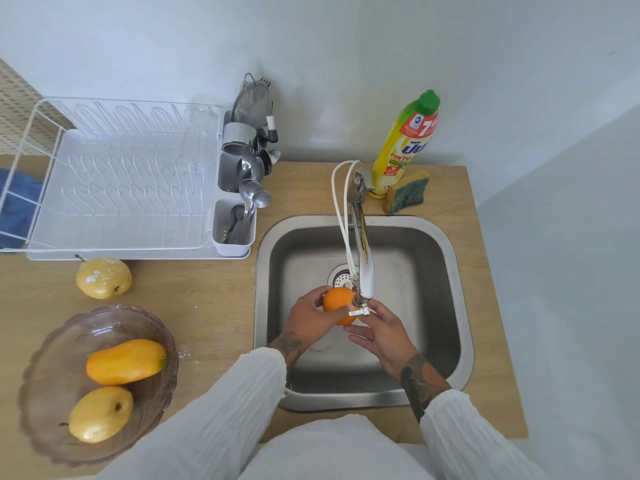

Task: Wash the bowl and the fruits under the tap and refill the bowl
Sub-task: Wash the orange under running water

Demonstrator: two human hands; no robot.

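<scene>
Left hand (309, 318) holding orange (338, 304) under tap (362, 258), "PINTO" bottle (405, 147)

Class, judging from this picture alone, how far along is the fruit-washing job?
Done: the bowl already holds a mango and a pear. In hand: left hand holds the orange under the tap. Left: the spotted pear on the counter.

The tap spout (362, 251) and its white hose (341, 216) cross the sink (433, 271) middle — bare basin on either side.
</scene>
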